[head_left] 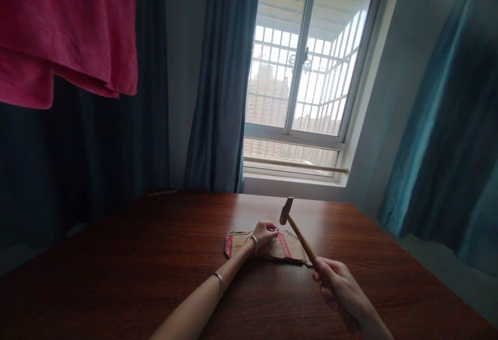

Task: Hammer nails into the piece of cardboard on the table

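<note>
My right hand is wrapped round the wooden handle of a hammer. Its dark metal head is raised above the table, just right of my left hand. My left hand rests over a flat piece of cardboard, its thumb and fingers pinched together. Between the fingertips shows a tiny dark thing, which looks like a small nail. The cardboard is tan with pink bands and many dark dots, and its far edge looks ragged. My left hand and wrist hide part of it.
The cardboard lies on a large reddish-brown wooden table. Beyond the far edge stands a barred window with a blue curtain to its left. A pink cloth hangs at upper left. Another curtain hangs at right.
</note>
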`<state>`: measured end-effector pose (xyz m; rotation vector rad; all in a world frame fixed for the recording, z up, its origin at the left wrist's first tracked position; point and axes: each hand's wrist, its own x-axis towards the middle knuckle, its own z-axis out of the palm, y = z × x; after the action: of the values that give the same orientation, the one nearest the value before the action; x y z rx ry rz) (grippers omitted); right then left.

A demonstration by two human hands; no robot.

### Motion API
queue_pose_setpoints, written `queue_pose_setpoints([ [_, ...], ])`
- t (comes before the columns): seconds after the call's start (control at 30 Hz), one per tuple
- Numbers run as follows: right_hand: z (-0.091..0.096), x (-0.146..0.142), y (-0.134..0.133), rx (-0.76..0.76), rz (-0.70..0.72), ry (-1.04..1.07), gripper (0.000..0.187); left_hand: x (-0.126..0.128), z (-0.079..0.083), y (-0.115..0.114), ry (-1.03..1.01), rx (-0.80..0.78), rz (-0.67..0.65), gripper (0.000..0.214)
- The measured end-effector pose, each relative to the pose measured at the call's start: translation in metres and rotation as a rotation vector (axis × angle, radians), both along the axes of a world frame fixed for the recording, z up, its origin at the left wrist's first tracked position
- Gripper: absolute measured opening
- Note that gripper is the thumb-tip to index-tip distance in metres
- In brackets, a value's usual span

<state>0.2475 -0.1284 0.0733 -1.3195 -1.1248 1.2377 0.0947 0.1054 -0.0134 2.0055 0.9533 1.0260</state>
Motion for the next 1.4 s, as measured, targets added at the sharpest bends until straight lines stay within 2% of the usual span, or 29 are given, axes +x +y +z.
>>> queue_pose_setpoints([
  [0.4,-0.003,-0.001,0.002,0.01,0.004,-0.007,0.043,-0.001,0.0,-0.001,-0.008,0.016,-0.019,0.024],
  [0.97,0.004,-0.007,-0.001,0.0,0.027,-0.015,0.046,-0.002,0.009,-0.008,0.0,-0.02,-0.028,0.024],
  [1.17,0.001,-0.004,-0.001,-0.005,0.019,-0.016,0.045,-0.002,0.011,-0.01,0.019,-0.022,-0.002,0.024],
  [1.4,0.001,-0.003,-0.001,0.001,0.027,-0.036,0.045,-0.002,0.007,-0.008,0.027,-0.015,0.005,0.025],
])
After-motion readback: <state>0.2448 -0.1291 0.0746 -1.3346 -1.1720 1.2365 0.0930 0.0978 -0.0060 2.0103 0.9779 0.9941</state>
